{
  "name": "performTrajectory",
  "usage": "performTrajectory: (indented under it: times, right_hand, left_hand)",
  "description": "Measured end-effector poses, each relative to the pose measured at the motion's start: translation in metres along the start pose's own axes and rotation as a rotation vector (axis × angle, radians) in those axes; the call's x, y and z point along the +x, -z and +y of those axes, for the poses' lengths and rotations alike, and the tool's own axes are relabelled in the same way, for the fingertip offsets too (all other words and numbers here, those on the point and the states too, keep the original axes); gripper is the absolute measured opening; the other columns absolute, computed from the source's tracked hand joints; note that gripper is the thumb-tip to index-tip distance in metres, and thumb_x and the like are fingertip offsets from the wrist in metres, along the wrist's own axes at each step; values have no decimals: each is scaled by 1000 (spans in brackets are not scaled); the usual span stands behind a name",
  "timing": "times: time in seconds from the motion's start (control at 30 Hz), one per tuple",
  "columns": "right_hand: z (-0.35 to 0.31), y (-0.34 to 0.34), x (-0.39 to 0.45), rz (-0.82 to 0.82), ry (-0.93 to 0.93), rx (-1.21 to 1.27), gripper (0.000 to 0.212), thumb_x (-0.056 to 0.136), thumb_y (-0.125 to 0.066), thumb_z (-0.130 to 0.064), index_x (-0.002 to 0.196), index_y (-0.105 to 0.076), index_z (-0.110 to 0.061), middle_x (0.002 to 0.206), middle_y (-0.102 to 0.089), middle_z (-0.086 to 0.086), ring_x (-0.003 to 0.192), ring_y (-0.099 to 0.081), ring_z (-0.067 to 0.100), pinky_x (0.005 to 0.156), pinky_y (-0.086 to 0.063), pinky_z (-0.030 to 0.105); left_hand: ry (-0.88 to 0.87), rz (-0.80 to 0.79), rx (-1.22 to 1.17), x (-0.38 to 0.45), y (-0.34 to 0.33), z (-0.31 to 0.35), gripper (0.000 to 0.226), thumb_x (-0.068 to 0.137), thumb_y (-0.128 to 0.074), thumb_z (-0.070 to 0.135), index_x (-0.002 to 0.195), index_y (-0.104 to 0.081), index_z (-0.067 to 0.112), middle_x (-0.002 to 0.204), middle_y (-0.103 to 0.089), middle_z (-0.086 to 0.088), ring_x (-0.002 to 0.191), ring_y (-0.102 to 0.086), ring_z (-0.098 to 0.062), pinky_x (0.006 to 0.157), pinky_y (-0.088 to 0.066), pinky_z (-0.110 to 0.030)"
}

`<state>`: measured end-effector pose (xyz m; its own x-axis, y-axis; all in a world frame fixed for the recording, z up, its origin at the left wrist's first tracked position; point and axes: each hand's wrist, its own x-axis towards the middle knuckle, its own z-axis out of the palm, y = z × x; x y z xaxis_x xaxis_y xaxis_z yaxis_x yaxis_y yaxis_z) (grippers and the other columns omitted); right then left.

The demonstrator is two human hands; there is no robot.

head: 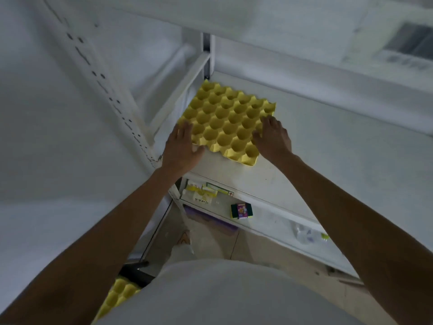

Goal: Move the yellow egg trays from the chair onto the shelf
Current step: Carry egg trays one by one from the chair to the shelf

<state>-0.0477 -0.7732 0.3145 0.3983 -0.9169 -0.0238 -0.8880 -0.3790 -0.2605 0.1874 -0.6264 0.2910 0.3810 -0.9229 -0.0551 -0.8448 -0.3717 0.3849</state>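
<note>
Tray (226, 121) of yellow egg cups lies flat on the white shelf (328, 141), tucked toward the back left corner beside the upright post (110, 90). Left hand (181, 146) rests at the tray's near left edge, fingers spread and flat, thumb out toward the front rim; nothing looks pinched. Right hand (273, 137) sits on the near right edge, fingers loosely apart and draped over the cups, not clamped. Step in hand, by my reading: setting down and squaring this tray on the shelf, either a last nudge into the corner or letting go. Cannot tell whether it is 1 tray or a nested few. More yellow trays (117, 299) show at bottom left, low by the person's hip, partly hidden by the white shirt; the chair itself is mostly out of sight. Lower shelf (264, 221) holds small boxes and a sponge pack (241, 210), not part of the job. Next move likely calls for lifting both hands clear, turning down and left, and gripping the next tray by opposite edges so it stays level.
</note>
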Motion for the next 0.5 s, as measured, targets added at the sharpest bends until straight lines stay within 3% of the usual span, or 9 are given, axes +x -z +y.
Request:
performTrajectory:
  times: [0.17, 0.27, 0.4, 0.5]
  right_hand:
    - [4, 7, -37, -20, 427, -103, 63, 105, -40, -42, 158, -31, -9, 167, -24, 11, 154, -24, 31, 122, -27, 44]
    - [-7, 1, -79, -49, 655, -125, 62, 107, -37, -39, 158, -31, -4, 167, -24, 16, 154, -22, 33, 124, -24, 46]
    - [-37, -18, -154, -166, 908, -152, 62, 108, -34, -35, 159, -25, -2, 168, -19, 17, 156, -18, 33, 127, -16, 45]
    - [-60, -38, -213, -245, 1062, -157, 62, 106, -38, -33, 157, -29, 2, 165, -25, 21, 153, -25, 35, 124, -21, 46]
  left_hand:
    - [155, 130, 15, -91, -16, 27, 80, 99, -54, 47, 163, -26, 8, 172, -20, -11, 161, -13, -32, 128, -21, -49]
    - [281, 196, 51, -174, -32, 36, 77, 100, -52, 49, 162, -30, 8, 172, -21, -10, 161, -16, -32, 128, -24, -48]
    - [533, 155, 53, -298, -54, 39, 77, 102, -45, 52, 164, -23, 10, 174, -14, -8, 162, -10, -29, 129, -19, -48]
    - [698, 132, 58, -383, -72, 42, 78, 102, -44, 51, 164, -23, 9, 173, -16, -10, 161, -12, -30, 129, -18, -47]
